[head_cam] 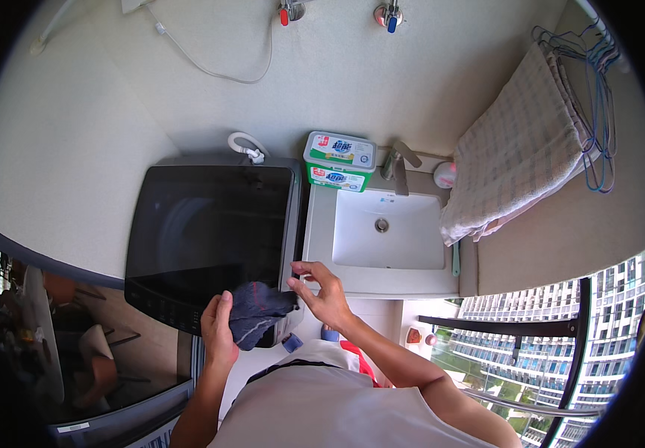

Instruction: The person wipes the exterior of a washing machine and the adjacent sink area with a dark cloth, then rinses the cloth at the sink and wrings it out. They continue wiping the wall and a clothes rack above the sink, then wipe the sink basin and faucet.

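Observation:
My left hand (220, 330) grips a dark blue-grey cloth item (255, 313) with red and light lines, perhaps a sock or underwear. The bunched fabric hangs over the front right corner of a black top-loading washing machine (210, 218), whose lid is down. Beside the cloth's right end is my right hand (322, 291), thumb and forefinger apart, holding nothing that I can see.
Right of the machine, a white sink (389, 229) with a metal faucet (398, 165) is set in a counter. A green detergent box (339, 162) stands behind. Towels (515, 145) and wire hangers (596, 112) hang at the right, near a green-handled brush (456, 260).

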`<state>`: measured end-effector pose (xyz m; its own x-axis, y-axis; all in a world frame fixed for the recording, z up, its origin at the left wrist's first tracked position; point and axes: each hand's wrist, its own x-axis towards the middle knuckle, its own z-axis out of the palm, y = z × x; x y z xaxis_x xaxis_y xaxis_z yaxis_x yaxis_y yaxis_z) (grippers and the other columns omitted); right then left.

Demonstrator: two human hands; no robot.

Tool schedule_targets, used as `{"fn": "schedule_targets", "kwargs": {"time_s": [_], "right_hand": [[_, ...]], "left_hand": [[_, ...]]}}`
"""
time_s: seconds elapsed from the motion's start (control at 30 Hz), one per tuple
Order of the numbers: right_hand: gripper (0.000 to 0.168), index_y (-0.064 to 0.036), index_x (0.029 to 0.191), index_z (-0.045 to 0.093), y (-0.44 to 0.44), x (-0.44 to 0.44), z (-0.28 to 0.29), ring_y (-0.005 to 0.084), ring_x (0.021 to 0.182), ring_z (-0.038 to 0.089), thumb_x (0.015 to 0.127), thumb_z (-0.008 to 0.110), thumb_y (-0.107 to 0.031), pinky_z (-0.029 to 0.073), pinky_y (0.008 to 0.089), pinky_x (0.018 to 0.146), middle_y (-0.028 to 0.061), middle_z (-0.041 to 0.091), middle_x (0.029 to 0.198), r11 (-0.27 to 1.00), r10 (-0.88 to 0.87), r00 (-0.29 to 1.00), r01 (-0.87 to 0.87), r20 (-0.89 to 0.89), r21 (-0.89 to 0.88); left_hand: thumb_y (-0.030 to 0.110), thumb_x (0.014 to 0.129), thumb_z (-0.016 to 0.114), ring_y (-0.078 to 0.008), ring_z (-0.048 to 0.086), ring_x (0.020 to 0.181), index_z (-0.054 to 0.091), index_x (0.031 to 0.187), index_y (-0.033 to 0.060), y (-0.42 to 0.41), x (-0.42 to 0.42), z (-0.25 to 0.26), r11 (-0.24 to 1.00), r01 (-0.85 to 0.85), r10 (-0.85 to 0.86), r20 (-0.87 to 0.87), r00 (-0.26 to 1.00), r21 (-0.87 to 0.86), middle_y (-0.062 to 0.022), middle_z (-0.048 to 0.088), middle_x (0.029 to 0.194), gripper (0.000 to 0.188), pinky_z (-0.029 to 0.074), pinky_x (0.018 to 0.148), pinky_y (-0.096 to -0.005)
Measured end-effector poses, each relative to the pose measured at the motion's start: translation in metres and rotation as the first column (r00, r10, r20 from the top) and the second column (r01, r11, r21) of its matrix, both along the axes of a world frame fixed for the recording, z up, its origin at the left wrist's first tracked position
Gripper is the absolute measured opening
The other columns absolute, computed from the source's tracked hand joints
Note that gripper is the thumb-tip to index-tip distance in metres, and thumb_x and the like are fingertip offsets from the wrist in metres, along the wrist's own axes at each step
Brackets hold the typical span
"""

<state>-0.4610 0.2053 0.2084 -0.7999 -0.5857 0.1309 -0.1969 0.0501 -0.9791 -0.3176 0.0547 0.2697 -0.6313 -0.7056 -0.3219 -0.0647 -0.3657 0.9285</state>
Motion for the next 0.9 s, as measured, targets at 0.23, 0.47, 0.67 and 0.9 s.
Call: {"fn": "schedule_targets", "kwargs": {"time_s": [0.23,0.47,0.67,0.9], "right_hand": [[0.059,-0.011,0.146,0.039,-0.001,0.045,0.022,0.0223,0.125,0.048,0.097,0.057,-0.037,0.04,0.0368,0.104,0.01,0.053,0.131,0.867,0.494,0.666,-0.336,0.558,-0.368],[0.047,-0.003,0.127,0.047,-0.016,0.042,-0.02,0.0195,0.104,0.06,0.089,0.068,-0.022,0.052,0.0344,0.087,0.0102,0.06,0.114,0.922,0.36,0.337,0.013,0.87,-0.387],[0.038,-0.002,0.117,0.054,0.006,-0.07,-0.029,0.0188,0.088,0.065,0.084,0.071,-0.007,0.055,0.0307,0.079,0.01,0.065,0.1,0.916,0.134,0.608,0.224,0.782,-0.332],[0.034,0.002,0.116,0.058,-0.001,-0.235,-0.016,0.0296,0.094,0.062,0.086,0.068,-0.011,0.048,0.0356,0.088,0.0189,0.064,0.107,0.639,-0.767,0.576,0.721,-0.283,-0.266]], "left_hand": [[0.016,0.095,0.057,-0.0121,0.056,0.098,0.053,0.116,0.0059,0.028,-0.01,0.02,0.987,0.111,-0.091,-0.159,0.983,0.12,-0.0025,0.057,0.103,0.023,0.045,0.09,-0.0271],[0.008,0.095,0.056,-0.0196,0.056,0.113,0.044,0.137,0.0028,0.014,0.024,-0.01,0.949,0.289,-0.28,0.089,0.956,-0.127,-0.012,0.056,0.122,0.044,0.048,0.096,-0.0316],[0.012,0.097,0.055,-0.0255,0.064,0.105,0.053,0.127,0.0023,-0.013,0.078,-0.022,0.984,0.036,0.007,0.243,0.97,-0.172,-0.0165,0.061,0.114,0.032,0.056,0.088,-0.0372],[0.011,0.093,0.056,-0.0227,0.067,0.087,0.057,0.117,0.0035,-0.014,0.212,-0.087,0.945,-0.309,0.328,0.339,0.882,-0.11,-0.0112,0.065,0.096,0.025,0.058,0.074,-0.0346]]}}
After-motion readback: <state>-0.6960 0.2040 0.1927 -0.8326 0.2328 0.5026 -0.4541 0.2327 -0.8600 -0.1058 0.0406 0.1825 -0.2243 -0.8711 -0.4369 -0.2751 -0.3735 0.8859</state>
